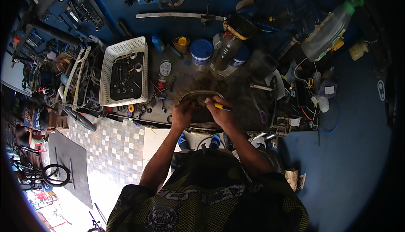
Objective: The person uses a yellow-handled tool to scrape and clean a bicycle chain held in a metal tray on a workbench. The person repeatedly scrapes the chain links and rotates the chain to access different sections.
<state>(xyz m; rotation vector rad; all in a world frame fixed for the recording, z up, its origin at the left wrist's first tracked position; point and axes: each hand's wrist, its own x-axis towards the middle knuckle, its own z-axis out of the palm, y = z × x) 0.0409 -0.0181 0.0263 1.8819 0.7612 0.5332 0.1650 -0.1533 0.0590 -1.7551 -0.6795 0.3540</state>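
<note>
My left hand [182, 114] is closed at the left side of a shallow dark pan with a pale rim [201, 92]. A small round metal part [194, 103] shows at its fingertips, too small and dim to name. On the pan's right side, my right hand [220, 114] is closed around a tool with a yellow and black handle [222, 106]. That handle sticks out to the right of the hand, and its working end is hidden by the fingers. Both hands are close together over the pan, near the bench's front edge.
Left of the pan, a white plastic basket [144, 69] holds loose metal parts and fasteners. Behind stand a blue tub [201, 50], a yellow cup [181, 43] and a dark bottle [227, 50]. A purple-handled pair of scissors [263, 116] lies to the right, near cables [314, 78].
</note>
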